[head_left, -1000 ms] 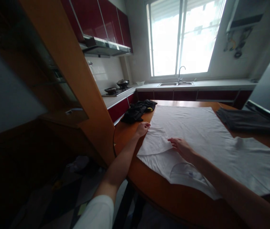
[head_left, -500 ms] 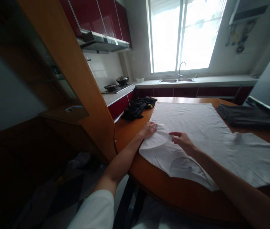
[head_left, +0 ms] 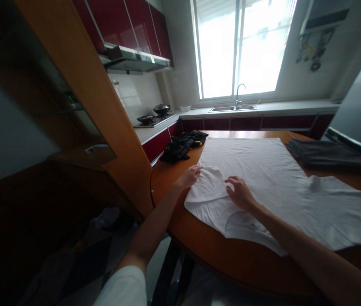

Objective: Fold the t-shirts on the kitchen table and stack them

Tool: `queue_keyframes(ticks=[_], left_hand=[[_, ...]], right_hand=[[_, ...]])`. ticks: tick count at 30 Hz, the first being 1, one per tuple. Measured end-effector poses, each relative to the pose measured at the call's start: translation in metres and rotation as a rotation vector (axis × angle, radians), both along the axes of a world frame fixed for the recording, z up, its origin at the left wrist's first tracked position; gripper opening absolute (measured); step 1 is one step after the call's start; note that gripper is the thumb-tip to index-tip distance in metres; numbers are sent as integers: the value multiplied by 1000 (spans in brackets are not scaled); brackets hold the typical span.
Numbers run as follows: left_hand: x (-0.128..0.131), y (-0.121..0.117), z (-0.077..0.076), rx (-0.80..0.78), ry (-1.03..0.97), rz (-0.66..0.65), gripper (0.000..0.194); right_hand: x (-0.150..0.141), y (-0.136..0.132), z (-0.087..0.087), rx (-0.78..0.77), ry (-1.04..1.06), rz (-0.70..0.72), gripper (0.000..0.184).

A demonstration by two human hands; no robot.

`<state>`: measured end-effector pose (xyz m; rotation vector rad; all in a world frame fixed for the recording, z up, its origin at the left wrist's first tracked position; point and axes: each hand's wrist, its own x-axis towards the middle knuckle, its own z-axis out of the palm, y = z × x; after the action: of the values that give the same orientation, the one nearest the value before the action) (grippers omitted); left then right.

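A white T-shirt (head_left: 257, 165) lies spread on the round wooden table (head_left: 196, 233), its neckline toward me. Its left sleeve is folded inward over the body, while the other sleeve stretches out to the right. At the left edge of the folded sleeve, my left hand (head_left: 189, 176) has its fingers closed on the cloth; the thumb is hard to make out. My right hand (head_left: 240, 193) is over the shirt just right of that sleeve, fingers curved and apart, with nothing in them.
A crumpled black garment (head_left: 182, 146) lies at the table's left rear. Folded dark grey cloth (head_left: 323, 154) rests on the right side. Behind the table runs a counter with a sink (head_left: 233, 109) and a stove (head_left: 153, 122). A wooden cabinet post (head_left: 104, 127) stands at left.
My left hand has drawn back left to the sleeve's edge. My right hand's thumb and fingers have spread apart near the fold. The view has shifted slightly.
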<state>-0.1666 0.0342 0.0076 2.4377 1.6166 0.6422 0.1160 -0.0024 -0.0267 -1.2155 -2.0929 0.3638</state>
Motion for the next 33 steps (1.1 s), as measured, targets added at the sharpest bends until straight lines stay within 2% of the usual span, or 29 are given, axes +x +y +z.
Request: queue_keyframes(ticks=[3, 6, 11, 15, 17, 21, 23, 27, 30, 33], left_hand=[[2, -28, -18, -145, 174, -50, 54], [-2, -49, -26, -208, 187, -35, 63], [-15, -66, -16, -88, -62, -35, 66], [-19, -76, -15, -173, 34, -54, 68], [-21, -78, -15, -214, 26, -71, 69], [-24, -80, -13, -134, -153, -43, 72], [-25, -82, -14, -136, -63, -61, 72], [-30, -88, -17, -266, 214, -114, 74], [-34, -82, -11, -341, 217, -123, 74], [-31, -58, -1, -279, 129, -109, 68]], right_hand=[[-4, 0, -2, 0, -27, 33, 37], [-6, 1, -5, -24, -64, 42, 41], [-7, 0, -5, -32, -105, 68, 45], [-9, -3, -6, -56, -202, 103, 48], [-9, -4, -8, -103, -257, 102, 50], [-9, -3, -9, -126, -270, 96, 53], [-8, -3, -7, -106, -257, 96, 52], [-9, -5, -6, -135, -297, 90, 51], [-9, -7, -7, -150, -327, 106, 50], [-9, -7, -8, -137, -321, 117, 49]])
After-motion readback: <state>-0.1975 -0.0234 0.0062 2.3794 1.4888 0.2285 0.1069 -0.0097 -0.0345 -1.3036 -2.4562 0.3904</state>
